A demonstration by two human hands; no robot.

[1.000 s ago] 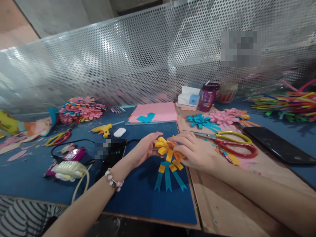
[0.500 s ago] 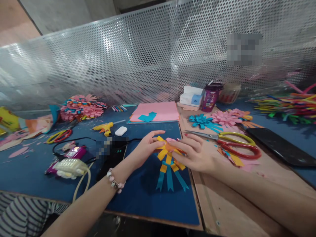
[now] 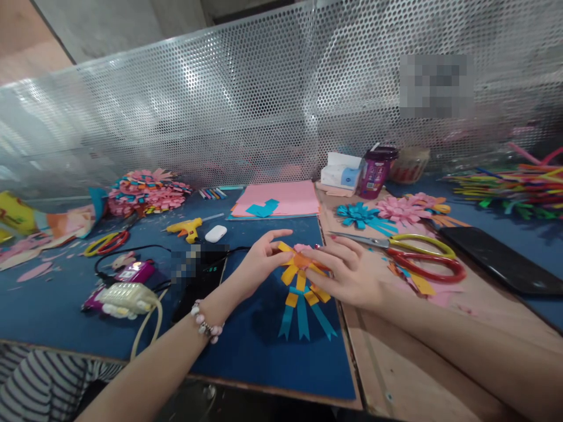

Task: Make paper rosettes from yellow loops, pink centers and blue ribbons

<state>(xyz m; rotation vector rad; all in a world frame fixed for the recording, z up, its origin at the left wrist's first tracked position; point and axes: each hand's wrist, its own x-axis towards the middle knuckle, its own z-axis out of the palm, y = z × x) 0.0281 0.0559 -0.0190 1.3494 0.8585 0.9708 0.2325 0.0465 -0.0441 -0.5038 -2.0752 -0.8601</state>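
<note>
A yellow and orange rosette is held between the 2 hands, over the blue table and close to the edge of the brown board. Its face is turned upward, with loops spread around an orange centre, and its 3 notched blue tails are pointed toward the wearer.

The left hand is half closed: the rosette's left side is gripped by the thumb, while the index finger is left stretched out above it. A beaded bracelet is worn on that wrist. The right hand is partly curled, its fingers a little parted, and the rosette's right side is held by it; how the rosette is gripped underneath cannot be told.

Beyond the right hand, scissors are laid on the board with their blades pointed left. A blue flower and a pink flower are placed behind them, and a black phone is set to their right. On the table beyond the left hand, a white case is seen just beside a glue gun. Farther back, blue scraps are rested on pink paper.
</note>
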